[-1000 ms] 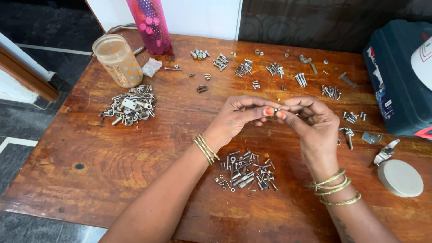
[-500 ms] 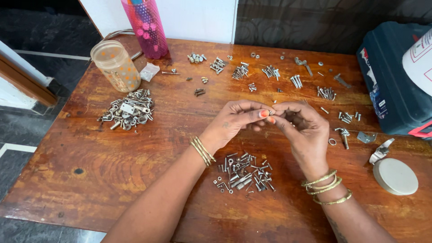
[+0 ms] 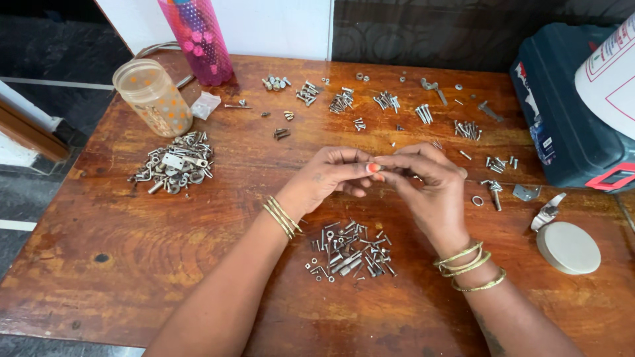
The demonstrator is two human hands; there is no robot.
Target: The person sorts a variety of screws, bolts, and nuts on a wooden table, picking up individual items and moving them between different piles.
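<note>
Piece between fingertips: the left hand [image 3: 331,173] and right hand [image 3: 426,188] meet over the middle of the bench [image 3: 165,231]; whatever they pinch is covered by the fingers and too small to tell.
Pink bottle [image 3: 196,36]: at the far left corner, top cut off by the picture's upper edge.
Blue case [image 3: 562,125]: at the right edge of the bench, far side cut by the frame.
White roll [image 3: 608,76]: on the case, only partly in view.
Far row of small heaps [image 3: 383,100]: screws or bolts, too small to tell apart.
Forearms: both run out at the bottom edge.
Bench: near edge and right corner out of view.
</note>
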